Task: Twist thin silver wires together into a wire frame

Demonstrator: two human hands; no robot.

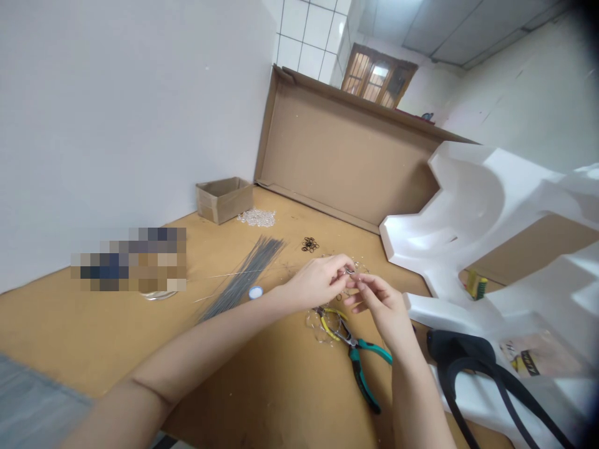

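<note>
My left hand [322,279] is closed, pinching a small shiny metal piece [349,272] between thumb and forefinger. Facing it, my right hand [381,302] has thumb and forefinger pressed together at the same piece, its other fingers curled below. The exact kind of the piece is too small to make out. Just under the hands lie green-handled pliers [360,368] and a yellow-handled tool [330,324], with loops of thin wire [318,333] around them. Several black rings [309,244] are heaped beyond my left hand.
A bundle of straight grey wires [243,277] lies left of my hands, near a small round white-and-blue item [255,292]. Clear small pieces [257,217] are piled by a cardboard box [224,199]. White foam [421,243] and a black strap-like object [461,349] stand right.
</note>
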